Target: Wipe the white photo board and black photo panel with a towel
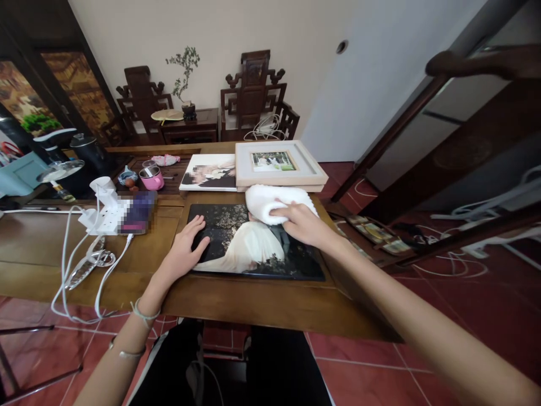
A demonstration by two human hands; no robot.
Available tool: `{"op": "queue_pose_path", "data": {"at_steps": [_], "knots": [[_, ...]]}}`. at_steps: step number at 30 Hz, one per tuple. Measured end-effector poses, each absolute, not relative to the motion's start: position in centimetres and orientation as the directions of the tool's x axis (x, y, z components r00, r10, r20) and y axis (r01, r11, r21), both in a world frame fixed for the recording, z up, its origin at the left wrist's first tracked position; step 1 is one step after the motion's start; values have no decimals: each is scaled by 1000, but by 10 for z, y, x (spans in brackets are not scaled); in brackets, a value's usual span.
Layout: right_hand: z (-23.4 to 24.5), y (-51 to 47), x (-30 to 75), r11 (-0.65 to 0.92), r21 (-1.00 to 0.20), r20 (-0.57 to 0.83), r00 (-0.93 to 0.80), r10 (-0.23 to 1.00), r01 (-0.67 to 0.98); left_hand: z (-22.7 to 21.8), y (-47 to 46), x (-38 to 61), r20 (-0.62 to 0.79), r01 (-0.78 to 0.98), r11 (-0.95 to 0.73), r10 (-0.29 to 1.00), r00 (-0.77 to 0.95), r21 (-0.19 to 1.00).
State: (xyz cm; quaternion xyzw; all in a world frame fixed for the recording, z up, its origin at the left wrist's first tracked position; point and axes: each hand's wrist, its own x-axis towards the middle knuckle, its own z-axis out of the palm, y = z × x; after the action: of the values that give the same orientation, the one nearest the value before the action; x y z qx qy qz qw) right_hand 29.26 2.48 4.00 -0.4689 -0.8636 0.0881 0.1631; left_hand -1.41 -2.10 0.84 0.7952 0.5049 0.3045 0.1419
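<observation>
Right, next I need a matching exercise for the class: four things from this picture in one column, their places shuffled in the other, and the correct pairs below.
Things
1. white fluffy cloth
2. pink rounded mug
3. green-leaved potted bonsai
4. dark rectangular photo panel

Places
A. on the dark wooden side table
B. held in the right hand
C. touched by the left hand
D. beside the small blue pot

Pairs: 1-B, 2-D, 3-A, 4-C

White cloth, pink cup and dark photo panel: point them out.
White cloth (271,195), head view, upper middle.
Pink cup (151,180), head view, body front.
Dark photo panel (255,245), head view, its printed middle.
</observation>
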Motion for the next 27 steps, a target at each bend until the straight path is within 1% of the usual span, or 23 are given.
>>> {"op": "queue_pose_path", "data": {"at_steps": [3,7,10,13,17,22,25,27], "knots": [[34,-12,306,614,-272,181,-587,789,741,8,-21,-14,338,726,-443,892,299,527],[31,-82,303,727,-292,192,-707,681,621,8,-21,-13,340,730,-441,893,296,523],[33,-110,299,760,-304,207,-739,641,574,6,-20,-13,347,733,-444,890,295,515],[34,-94,302,750,-326,208,-729,651,576,5,-20,-14,356,743,-449,886,298,496],[28,-28,318,691,-343,237,-654,719,636,4,-22,-15,361,748,-461,879,310,478],[25,43,331,653,-311,250,-603,757,691,5,-22,-15,365,751,-474,872,327,460],[27,51,329,642,-296,253,-590,767,708,6,-22,-15,361,753,-470,874,324,461],[28,38,326,637,-286,248,-587,771,716,6,-21,-15,358,752,-463,878,317,468]]}}
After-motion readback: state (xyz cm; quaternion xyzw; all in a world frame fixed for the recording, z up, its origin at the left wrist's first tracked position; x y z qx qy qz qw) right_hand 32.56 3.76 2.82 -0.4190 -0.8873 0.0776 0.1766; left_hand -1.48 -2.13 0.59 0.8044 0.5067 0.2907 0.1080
